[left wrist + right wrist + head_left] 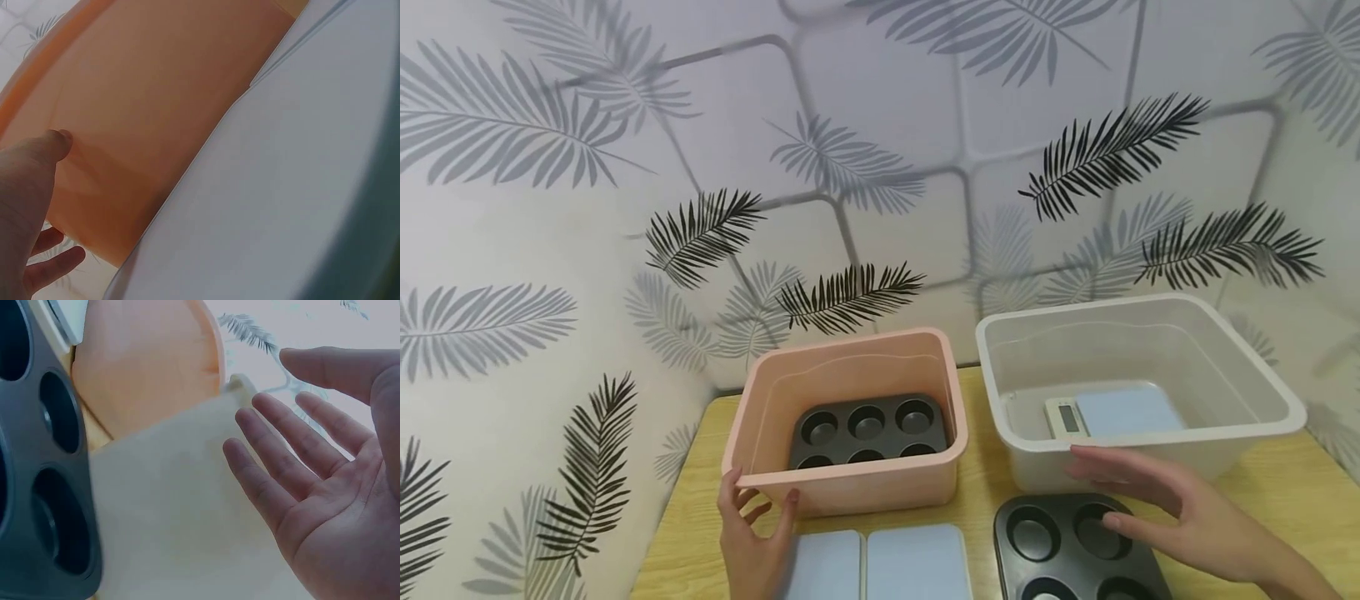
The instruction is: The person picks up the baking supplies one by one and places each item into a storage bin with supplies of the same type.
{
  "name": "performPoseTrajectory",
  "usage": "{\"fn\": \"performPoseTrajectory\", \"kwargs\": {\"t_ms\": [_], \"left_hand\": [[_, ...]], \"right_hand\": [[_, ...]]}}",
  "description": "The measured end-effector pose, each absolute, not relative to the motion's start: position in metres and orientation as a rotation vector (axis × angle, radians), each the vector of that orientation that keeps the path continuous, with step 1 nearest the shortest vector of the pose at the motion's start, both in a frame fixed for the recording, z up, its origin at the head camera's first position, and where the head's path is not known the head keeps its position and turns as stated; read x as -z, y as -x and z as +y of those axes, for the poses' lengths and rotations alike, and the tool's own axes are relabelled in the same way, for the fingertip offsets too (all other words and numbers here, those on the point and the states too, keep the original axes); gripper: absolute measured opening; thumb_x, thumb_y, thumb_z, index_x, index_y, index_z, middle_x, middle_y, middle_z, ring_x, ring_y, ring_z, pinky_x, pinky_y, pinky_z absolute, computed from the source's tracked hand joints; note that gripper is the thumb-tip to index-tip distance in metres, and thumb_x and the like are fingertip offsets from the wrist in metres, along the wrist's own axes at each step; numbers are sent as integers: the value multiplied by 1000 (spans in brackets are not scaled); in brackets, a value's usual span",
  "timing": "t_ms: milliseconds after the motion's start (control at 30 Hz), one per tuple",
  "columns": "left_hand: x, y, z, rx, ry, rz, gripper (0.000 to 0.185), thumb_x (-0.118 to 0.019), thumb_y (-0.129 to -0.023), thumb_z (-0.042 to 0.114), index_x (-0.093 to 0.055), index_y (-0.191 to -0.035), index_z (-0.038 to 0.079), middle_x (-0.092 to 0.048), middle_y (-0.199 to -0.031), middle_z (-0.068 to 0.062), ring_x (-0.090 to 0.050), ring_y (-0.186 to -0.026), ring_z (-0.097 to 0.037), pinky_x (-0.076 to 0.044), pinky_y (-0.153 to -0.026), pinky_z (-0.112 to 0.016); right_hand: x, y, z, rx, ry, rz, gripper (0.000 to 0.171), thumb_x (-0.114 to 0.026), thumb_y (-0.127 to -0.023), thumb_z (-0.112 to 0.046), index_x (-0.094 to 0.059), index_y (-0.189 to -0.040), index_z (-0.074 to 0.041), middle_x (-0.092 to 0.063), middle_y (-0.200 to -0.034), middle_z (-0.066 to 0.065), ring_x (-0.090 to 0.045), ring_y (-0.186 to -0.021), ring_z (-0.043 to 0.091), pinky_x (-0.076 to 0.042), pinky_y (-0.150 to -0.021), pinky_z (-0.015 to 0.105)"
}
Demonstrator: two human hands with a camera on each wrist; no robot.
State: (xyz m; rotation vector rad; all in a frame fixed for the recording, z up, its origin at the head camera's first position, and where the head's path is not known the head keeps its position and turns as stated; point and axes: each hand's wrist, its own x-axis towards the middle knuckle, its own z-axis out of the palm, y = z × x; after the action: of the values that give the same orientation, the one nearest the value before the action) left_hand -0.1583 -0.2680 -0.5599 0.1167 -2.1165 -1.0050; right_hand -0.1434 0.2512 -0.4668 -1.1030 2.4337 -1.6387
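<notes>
My left hand (760, 500) is at the front left corner of a pink plastic bin (880, 487). Its thumb touches the front wall and the fingers spread loosely past the corner; the left wrist view shows the thumb (53, 144) against the pink wall (162, 94). A black muffin tray (868, 429) lies inside that bin. My right hand (1120, 500) hovers open, palm sideways, above a second black muffin tray (1060, 550) on the table, close to the front wall of a translucent white bin (1045, 467). The right wrist view shows this hand (275, 400) empty, with the tray (37, 456) beside it.
A kitchen scale with a pale blue top (1112, 414) lies inside the white bin. Two more pale blue scales (827, 567) (917, 562) lie side by side at the table's front edge. The wooden table (1285, 492) stands against leaf-patterned walls behind and to the left.
</notes>
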Motion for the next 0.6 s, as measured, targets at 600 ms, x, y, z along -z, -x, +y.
{"fn": "performPoseTrajectory", "kwargs": {"t_ms": [600], "left_hand": [[559,160,-266,1021,-141,-2125,94,-93,-85,4,-39,-162,9,-59,-149,-21,-52,-115,17,-52,-87,-2]], "right_hand": [[524,124,284,1788,896,2467,68,-66,-95,20,-47,-159,6,-73,-144,-5,-70,-128,2,-63,-95,21]]}}
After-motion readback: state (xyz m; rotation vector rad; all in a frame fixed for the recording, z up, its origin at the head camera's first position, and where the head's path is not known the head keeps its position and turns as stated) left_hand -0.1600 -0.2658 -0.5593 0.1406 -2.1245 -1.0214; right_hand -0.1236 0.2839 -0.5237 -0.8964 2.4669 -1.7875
